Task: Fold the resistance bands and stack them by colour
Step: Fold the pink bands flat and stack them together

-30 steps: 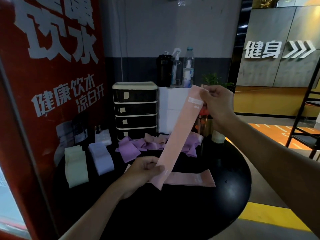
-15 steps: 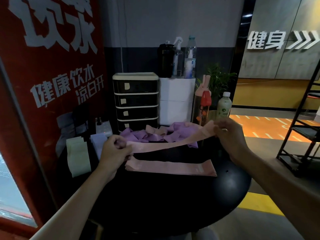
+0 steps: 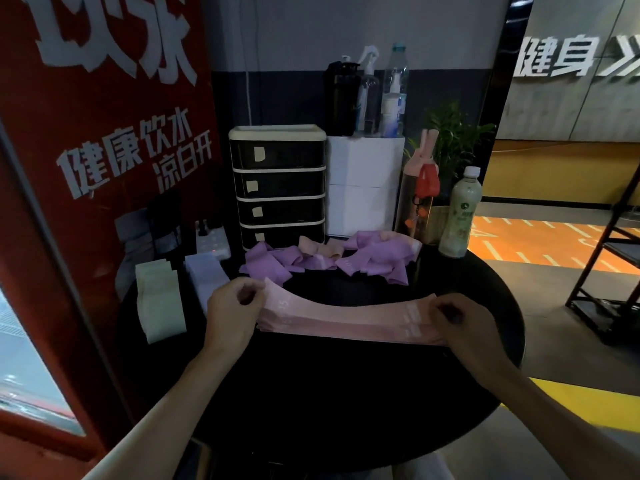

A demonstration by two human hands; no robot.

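A pink resistance band [image 3: 346, 311] stretches flat between my hands, lying on top of another pink band [image 3: 346, 329] on the round black table [image 3: 329, 393]. My left hand [image 3: 232, 313] pinches its left end and my right hand [image 3: 464, 323] pinches its right end. Behind them lies a loose heap of purple bands [image 3: 325, 259] with a few pink ones [image 3: 320, 249] mixed in. At the left of the table sit a folded pale green stack [image 3: 159, 299] and a folded pale lilac stack [image 3: 207, 275].
A black drawer unit [image 3: 278, 185] and a white box [image 3: 363, 185] stand behind the table, bottles on top. A pink-capped bottle [image 3: 419, 195] and a green drink bottle [image 3: 460, 213] stand at the table's back right. A red banner [image 3: 86, 150] flanks the left; a black rack [image 3: 613, 271] stands right.
The pink band went from hanging upright between my hands to level, then came down onto the pink band on the table. Both hands lowered to the tabletop.
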